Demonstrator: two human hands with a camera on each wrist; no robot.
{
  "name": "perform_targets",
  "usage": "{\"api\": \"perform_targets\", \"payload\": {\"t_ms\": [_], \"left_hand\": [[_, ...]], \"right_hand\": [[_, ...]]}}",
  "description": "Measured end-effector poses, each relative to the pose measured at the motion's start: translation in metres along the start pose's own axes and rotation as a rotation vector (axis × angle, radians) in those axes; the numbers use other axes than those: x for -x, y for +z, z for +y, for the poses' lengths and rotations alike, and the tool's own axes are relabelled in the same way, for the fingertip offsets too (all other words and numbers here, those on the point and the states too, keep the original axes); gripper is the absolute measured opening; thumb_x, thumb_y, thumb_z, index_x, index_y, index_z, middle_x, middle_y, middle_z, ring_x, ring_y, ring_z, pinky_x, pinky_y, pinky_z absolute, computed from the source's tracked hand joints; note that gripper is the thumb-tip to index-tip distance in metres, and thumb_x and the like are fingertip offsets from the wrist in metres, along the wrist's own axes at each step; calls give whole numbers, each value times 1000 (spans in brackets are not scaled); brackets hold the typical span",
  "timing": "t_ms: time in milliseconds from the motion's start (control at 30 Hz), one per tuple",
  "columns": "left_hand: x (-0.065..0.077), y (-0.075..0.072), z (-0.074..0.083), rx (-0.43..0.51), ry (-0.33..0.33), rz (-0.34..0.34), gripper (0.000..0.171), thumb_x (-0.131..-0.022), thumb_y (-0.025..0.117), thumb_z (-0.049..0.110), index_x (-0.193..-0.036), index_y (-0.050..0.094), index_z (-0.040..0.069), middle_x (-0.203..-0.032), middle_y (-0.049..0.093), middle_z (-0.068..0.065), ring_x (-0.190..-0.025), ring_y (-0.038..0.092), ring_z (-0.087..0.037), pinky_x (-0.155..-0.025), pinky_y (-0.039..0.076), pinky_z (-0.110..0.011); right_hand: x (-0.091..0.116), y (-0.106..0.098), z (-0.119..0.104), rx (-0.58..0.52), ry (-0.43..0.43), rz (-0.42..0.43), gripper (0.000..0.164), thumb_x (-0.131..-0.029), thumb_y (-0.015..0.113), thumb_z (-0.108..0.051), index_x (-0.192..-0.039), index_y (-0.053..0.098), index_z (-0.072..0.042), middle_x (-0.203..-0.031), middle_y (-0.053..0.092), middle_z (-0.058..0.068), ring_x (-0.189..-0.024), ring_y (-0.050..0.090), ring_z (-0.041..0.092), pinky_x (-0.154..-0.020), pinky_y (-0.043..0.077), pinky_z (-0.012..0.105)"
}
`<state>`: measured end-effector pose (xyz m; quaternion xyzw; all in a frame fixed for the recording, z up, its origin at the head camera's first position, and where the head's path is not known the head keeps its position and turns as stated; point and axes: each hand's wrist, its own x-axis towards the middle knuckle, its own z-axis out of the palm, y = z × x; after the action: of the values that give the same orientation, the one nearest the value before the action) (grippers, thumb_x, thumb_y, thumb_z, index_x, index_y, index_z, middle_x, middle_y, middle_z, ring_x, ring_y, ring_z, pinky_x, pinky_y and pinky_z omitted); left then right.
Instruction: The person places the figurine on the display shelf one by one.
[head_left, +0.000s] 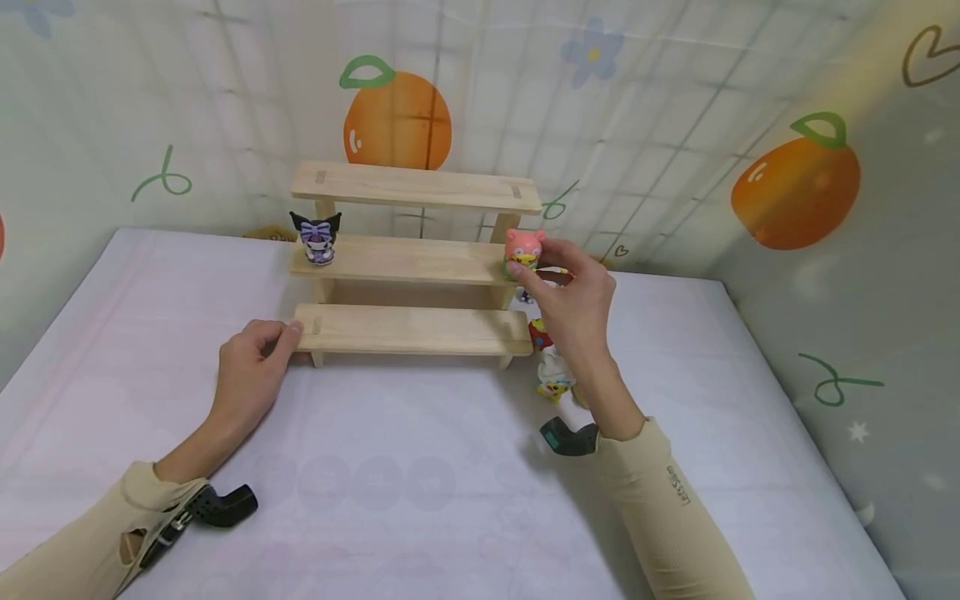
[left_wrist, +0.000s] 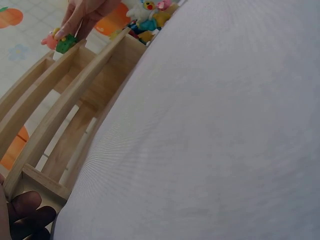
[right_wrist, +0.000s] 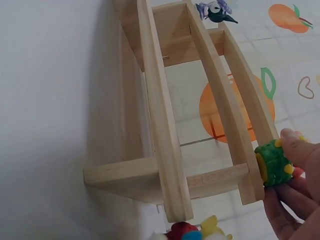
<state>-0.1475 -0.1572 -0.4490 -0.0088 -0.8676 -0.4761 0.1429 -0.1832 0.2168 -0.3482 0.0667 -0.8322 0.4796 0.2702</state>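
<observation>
A three-tier wooden display stand (head_left: 420, 331) stands on the white-covered table. At its left end, my left hand (head_left: 251, 367) grips the lowest tier, thumb on top and fingers (left_wrist: 32, 222) beneath the board. My right hand (head_left: 576, 304) pinches a pink-headed figurine (head_left: 522, 244) between thumb and fingers at the right end of the middle tier. The figurine's green lower part (right_wrist: 274, 162) is at the board's end; whether it bears on the wood I cannot tell. On the middle tier's left end stands a black-and-purple figurine (head_left: 318, 242) with pointed ears.
Several figurines lie right of the stand, partly behind my right hand, among them a white one with yellow (head_left: 555, 375) and a red one (head_left: 538, 335). A patterned curtain (head_left: 495, 100) hangs behind the table's back edge.
</observation>
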Motion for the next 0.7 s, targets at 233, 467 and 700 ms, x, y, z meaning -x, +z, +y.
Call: {"api": "perform_targets", "payload": {"t_ms": [233,467,700], "left_hand": [[0,0,1,8,-1,-1,40,-108,59,31,-87,76,2,-96,72,-15,-86,57,-20,-73,41,-24],[-1,1,3,9,1,-8,40,-108,58,31,-88,76,2,-96,71,-14,-86,58,-20,-73,41,-25],[-1,-1,1,2,-10,-12,40,-108,58,33,-90,76,2,-99,72,-15,-89,58,-21,-77,42,-26]], "right_hand": [[-2,-4,0,91,11,-39,49,-85,90,-24,-126,74,-3,-114,78,10,-98,73,19,-87,60,37],[-2,-8,-2,88,41,-58,50,-81,91,-7,-125,71,1,-112,78,15,-97,75,24,-85,60,29],[-1,1,-6,94,15,-80,49,-83,89,-6,-128,70,1,-118,76,16,-100,74,26,-89,61,40]]}}
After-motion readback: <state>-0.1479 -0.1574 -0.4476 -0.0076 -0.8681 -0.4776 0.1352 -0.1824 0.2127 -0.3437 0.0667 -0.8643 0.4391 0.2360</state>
